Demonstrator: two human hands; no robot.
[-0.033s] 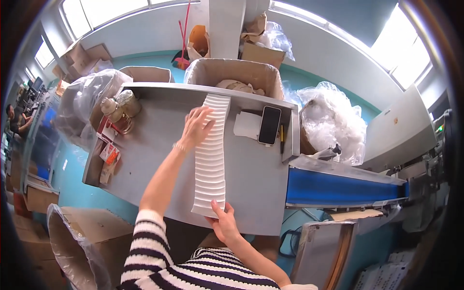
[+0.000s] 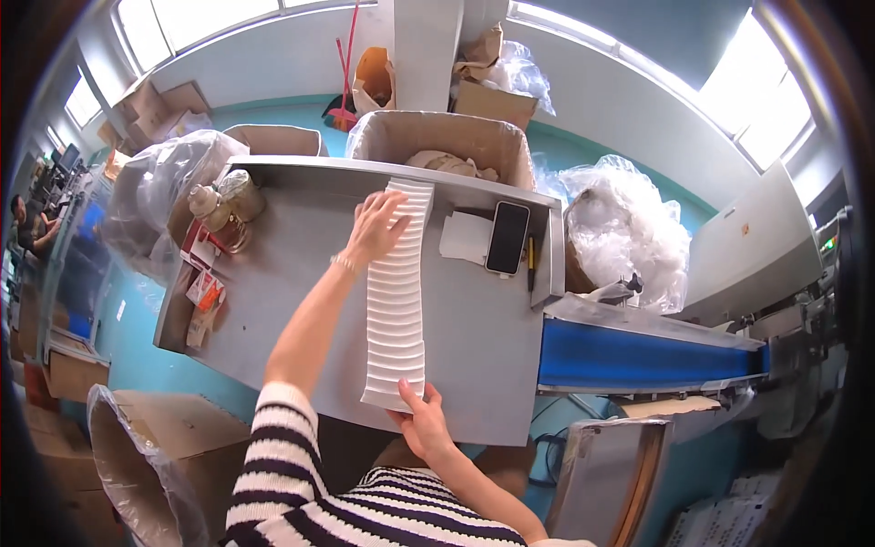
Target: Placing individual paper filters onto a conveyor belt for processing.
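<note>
White ribbed strip (image 2: 396, 292) unchanged: left hand (image 2: 374, 228) flat, right hand (image 2: 421, 421) pinching it.

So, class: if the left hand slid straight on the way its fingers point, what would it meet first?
Probably the table's raised far rim, just past the white strip's far end; the left hand points there. Beyond stands an open cardboard box.

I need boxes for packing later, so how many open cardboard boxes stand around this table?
3 that show clearly: a large box beyond the table's far edge, another box to its left, and a bag-lined box at the near left. More cardboard is piled farther back.
</note>
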